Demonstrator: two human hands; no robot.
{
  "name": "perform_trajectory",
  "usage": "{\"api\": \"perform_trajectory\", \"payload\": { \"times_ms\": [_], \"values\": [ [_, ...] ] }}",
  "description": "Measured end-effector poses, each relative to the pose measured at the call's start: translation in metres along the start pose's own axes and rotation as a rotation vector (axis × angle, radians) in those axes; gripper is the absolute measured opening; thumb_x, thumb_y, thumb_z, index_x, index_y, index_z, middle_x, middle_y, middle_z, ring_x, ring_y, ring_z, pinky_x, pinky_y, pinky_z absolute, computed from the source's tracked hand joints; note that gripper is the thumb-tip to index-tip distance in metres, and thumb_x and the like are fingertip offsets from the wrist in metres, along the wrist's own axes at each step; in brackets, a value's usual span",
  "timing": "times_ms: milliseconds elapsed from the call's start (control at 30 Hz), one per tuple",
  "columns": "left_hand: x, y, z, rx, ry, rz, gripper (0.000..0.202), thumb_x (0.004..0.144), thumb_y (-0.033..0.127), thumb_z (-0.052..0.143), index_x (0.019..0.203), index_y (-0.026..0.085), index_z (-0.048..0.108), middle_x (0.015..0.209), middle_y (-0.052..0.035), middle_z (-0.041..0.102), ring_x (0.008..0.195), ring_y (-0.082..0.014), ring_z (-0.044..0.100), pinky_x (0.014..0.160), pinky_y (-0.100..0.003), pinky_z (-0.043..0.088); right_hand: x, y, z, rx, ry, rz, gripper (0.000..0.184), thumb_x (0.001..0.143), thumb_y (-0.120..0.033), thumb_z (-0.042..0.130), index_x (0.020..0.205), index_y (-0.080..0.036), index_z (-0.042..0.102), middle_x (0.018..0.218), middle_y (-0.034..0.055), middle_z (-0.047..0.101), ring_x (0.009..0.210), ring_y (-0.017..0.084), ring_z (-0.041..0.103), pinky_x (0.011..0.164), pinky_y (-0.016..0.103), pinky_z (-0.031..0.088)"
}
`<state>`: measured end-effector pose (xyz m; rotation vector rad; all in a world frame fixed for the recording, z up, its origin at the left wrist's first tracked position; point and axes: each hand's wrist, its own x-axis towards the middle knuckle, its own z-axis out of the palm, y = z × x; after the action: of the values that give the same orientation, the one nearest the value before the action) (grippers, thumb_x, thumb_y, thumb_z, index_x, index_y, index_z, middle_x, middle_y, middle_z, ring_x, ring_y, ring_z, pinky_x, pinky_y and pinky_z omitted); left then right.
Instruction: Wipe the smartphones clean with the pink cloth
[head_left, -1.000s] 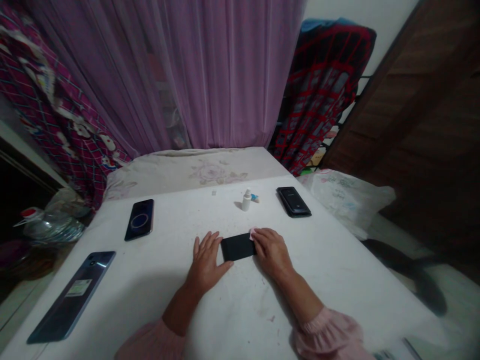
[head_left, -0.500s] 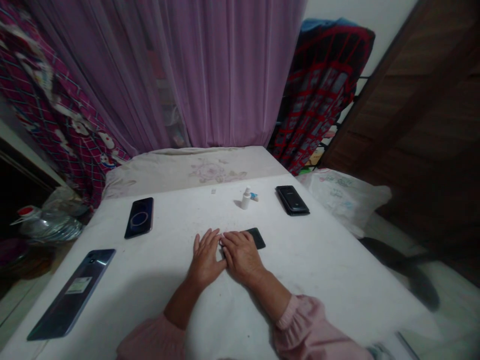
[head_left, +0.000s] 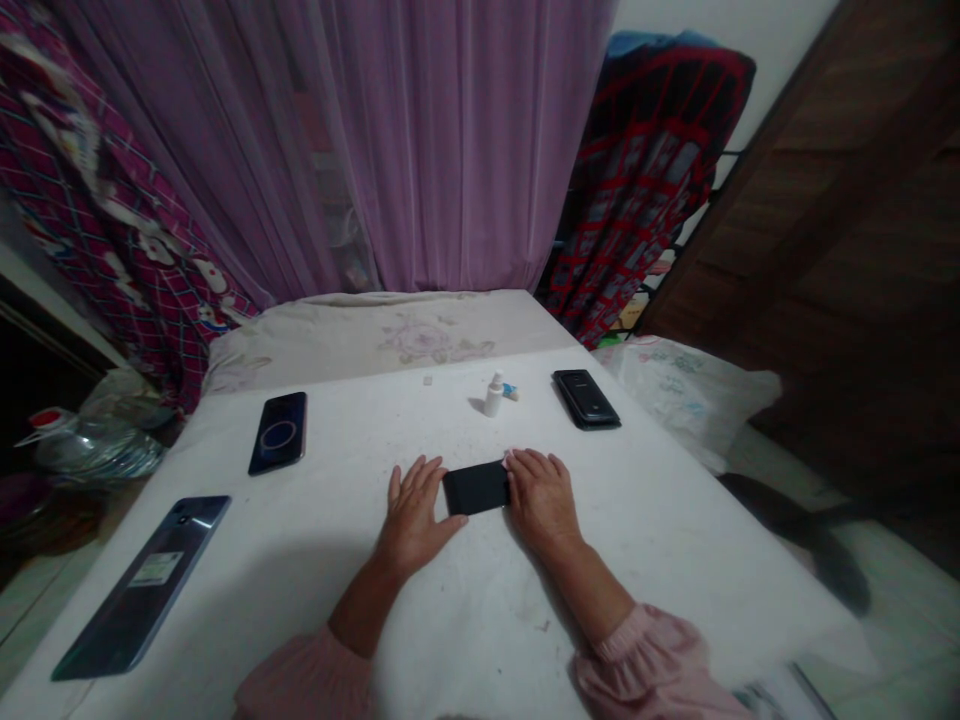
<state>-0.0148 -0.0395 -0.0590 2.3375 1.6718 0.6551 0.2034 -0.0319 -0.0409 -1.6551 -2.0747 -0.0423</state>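
While the left hand (head_left: 412,518), thumb and fingers spread wide, braces one end of a black smartphone (head_left: 475,488), the right hand (head_left: 546,502) holds a pink cloth (head_left: 509,459) (only a scrap shows) under its fingertips at the other end. The smartphone lies on the near side of a white spray bottle (head_left: 493,397). Left of that bottle rests a phone showing a pale ring (head_left: 278,433); right of it, another black phone (head_left: 587,399).
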Motion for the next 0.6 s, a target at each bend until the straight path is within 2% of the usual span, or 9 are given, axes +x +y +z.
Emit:
{"api": "perform_trajectory", "payload": {
  "times_ms": [200, 300, 433, 600],
  "values": [
    [0.0, 0.003, 0.0, 0.016, 0.01, -0.005, 0.054, 0.076, 0.027, 0.066, 0.129, 0.022, 0.054, 0.142, -0.0107, 0.055, 0.138, -0.0302, 0.042, 0.118, -0.059, 0.018, 0.006, -0.054, 0.013, 0.162, -0.069, -0.181, 0.036, 0.092, -0.018, 0.047, 0.123, -0.02, 0.065, 0.128, 0.01, 0.066, 0.12, 0.023, 0.057, 0.109, 0.045, 0.03],
    [-0.001, 0.003, 0.001, 0.025, 0.027, -0.008, 0.053, 0.077, 0.024, 0.064, 0.129, 0.023, 0.054, 0.142, -0.0109, 0.056, 0.138, -0.0291, 0.043, 0.118, -0.057, 0.019, 0.0, -0.063, 0.013, 0.193, -0.082, -0.231, 0.037, 0.092, -0.018, 0.047, 0.125, -0.02, 0.064, 0.13, 0.0101, 0.065, 0.122, 0.023, 0.056, 0.109, 0.046, 0.031],
    [-0.001, 0.001, 0.002, 0.018, 0.021, 0.004, 0.055, 0.077, 0.032, 0.069, 0.128, 0.022, 0.054, 0.142, -0.0123, 0.055, 0.138, -0.0309, 0.042, 0.117, -0.059, 0.018, -0.012, -0.042, 0.007, 0.177, -0.074, -0.252, 0.039, 0.093, -0.019, 0.045, 0.129, -0.022, 0.062, 0.134, 0.0098, 0.062, 0.127, 0.023, 0.053, 0.111, 0.048, 0.028],
    [-0.001, -0.001, 0.0, 0.002, 0.003, 0.009, 0.056, 0.077, 0.037, 0.071, 0.129, 0.022, 0.053, 0.143, -0.012, 0.054, 0.139, -0.0315, 0.041, 0.118, -0.059, 0.017, -0.011, 0.003, 0.006, 0.047, -0.001, -0.022, 0.038, 0.095, -0.018, 0.041, 0.126, -0.021, 0.063, 0.133, 0.0096, 0.063, 0.124, 0.027, 0.056, 0.11, 0.055, 0.024]
  ]
}}
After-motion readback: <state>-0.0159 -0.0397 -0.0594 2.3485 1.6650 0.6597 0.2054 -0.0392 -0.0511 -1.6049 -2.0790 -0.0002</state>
